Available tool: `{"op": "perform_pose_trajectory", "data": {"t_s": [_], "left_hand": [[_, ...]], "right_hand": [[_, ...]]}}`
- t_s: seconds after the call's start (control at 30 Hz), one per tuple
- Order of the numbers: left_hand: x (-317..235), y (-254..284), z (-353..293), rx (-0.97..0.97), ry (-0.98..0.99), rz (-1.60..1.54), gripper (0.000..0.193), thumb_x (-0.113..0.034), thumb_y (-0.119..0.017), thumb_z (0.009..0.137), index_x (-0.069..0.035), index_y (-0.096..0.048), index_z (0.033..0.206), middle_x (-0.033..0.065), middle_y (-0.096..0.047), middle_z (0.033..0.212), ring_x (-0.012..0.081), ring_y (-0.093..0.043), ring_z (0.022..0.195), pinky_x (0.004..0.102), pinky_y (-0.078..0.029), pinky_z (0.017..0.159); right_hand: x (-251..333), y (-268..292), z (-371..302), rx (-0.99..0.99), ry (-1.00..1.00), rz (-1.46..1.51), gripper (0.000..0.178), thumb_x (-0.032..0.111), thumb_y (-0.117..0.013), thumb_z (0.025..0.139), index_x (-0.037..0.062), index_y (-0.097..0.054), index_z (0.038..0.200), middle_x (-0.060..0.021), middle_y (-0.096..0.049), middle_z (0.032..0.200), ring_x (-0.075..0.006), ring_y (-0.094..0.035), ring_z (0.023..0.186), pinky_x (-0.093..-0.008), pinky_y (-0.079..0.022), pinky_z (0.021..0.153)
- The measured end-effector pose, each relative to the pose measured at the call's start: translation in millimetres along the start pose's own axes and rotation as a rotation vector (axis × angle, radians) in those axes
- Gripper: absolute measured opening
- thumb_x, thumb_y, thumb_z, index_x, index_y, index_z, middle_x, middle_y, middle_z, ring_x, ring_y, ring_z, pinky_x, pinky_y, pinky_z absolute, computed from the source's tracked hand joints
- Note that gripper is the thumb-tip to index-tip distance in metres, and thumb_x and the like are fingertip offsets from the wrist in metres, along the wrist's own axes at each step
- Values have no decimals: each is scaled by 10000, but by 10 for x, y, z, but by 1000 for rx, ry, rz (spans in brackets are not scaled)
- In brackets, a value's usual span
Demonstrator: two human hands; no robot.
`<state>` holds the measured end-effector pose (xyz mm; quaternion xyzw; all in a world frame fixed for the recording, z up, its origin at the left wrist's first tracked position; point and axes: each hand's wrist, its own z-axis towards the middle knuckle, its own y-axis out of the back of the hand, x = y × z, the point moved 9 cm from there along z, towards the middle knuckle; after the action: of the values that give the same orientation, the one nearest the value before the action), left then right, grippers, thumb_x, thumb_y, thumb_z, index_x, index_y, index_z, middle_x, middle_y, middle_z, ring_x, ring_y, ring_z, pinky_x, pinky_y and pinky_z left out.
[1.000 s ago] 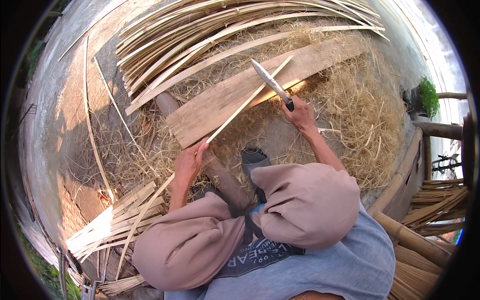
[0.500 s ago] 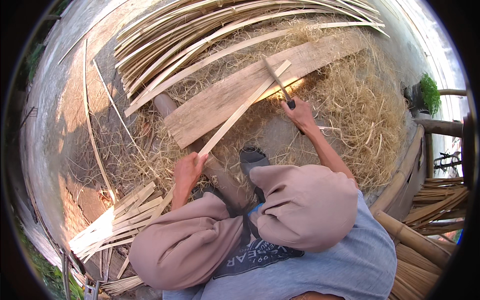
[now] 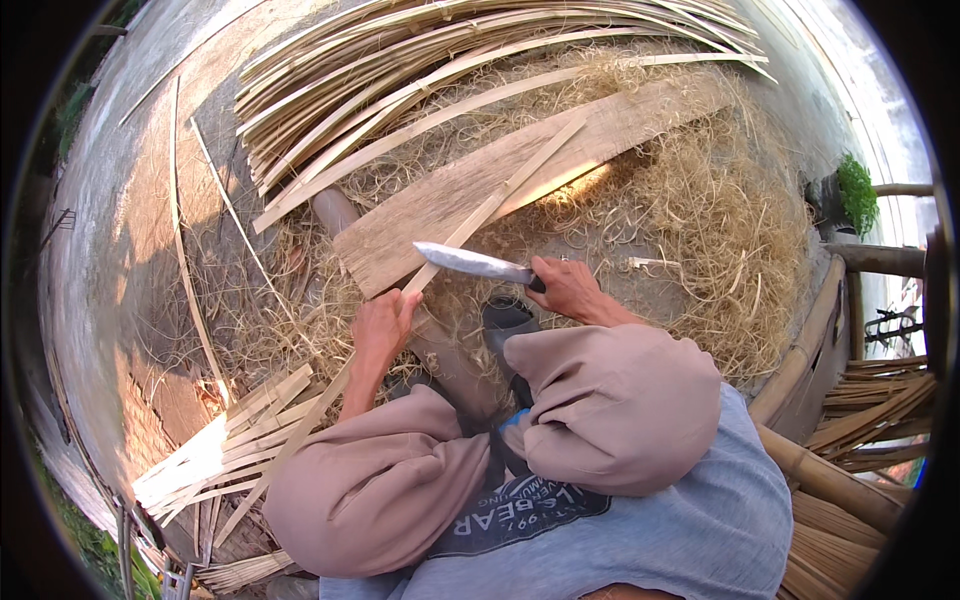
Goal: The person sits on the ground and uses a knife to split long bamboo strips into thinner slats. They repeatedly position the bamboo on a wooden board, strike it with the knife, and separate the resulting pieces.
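Observation:
My left hand (image 3: 382,326) is closed round a long pale bamboo strip (image 3: 508,187), which slants up and right over a broad wooden board (image 3: 420,205). The strip's other end runs back past my left knee. In my right hand (image 3: 574,288) is a knife (image 3: 474,262) with a dark handle. Its wide blade points left and lies across the strip, just beyond my left hand. Whether the edge bites into the strip, I cannot tell.
Curled shavings (image 3: 730,230) cover the ground around the board. Beyond it lies a big pile of bamboo strips (image 3: 400,90). A smaller stack of strips (image 3: 235,440) is at my left. Bamboo poles (image 3: 820,480) stand at the right, near a green plant (image 3: 856,192).
The knife has come from the strip's far end back toward my left hand, its blade swinging round to point left. My right hand moved nearer my knee. The left hand barely moved.

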<state>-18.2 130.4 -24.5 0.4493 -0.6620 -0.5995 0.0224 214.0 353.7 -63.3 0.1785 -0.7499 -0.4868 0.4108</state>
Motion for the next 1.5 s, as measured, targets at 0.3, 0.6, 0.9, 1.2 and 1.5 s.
{"op": "perform_pose_trajectory", "data": {"t_s": [0.3, 0.6, 0.9, 1.2, 1.5], "left_hand": [[51, -153, 8, 53, 28, -37, 533, -496, -614, 1004, 15, -644, 858, 280, -637, 761, 486, -627, 766, 532, -460, 687], [76, -78, -20, 95, 56, -40, 538, -504, -612, 1002, 15, -644, 865, 286, -654, 825, 493, -624, 821, 534, -467, 720], [27, -166, -219, -65, -40, 52, 427, -459, -593, 1028, -53, -590, 896, 252, -626, 713, 492, -636, 726, 564, -458, 625], [-17, -157, -317, -243, -128, 227, 315, -378, -549, 1070, -114, -521, 900, 144, -668, 714, 403, -662, 639, 503, -474, 534], [39, -99, -264, -168, -87, 223, 339, -413, -543, 1066, -113, -531, 907, 153, -653, 697, 411, -648, 628, 506, -467, 537]], "right_hand": [[-284, 275, 99, -67, -28, -100, 402, 384, -739, 876, 7, -607, 922, -234, -698, 775, -439, -720, 761, -525, -580, 698], [-918, 671, 377, -142, -336, -78, 417, 390, -708, 839, -21, -683, 905, -257, -721, 844, -452, -722, 850, -528, -569, 773], [-827, 628, 125, -135, -324, 58, 344, 323, -694, 873, -15, -642, 909, -267, -698, 821, -449, -709, 818, -542, -549, 742], [164, 249, -163, 59, -59, -79, 385, 368, -758, 890, 47, -606, 1038, -218, -720, 941, -428, -720, 872, -523, -576, 745], [-1590, 1217, 382, -241, -515, -36, 364, 355, -689, 861, -3, -658, 926, -228, -701, 784, -424, -717, 811, -520, -563, 750]]}}
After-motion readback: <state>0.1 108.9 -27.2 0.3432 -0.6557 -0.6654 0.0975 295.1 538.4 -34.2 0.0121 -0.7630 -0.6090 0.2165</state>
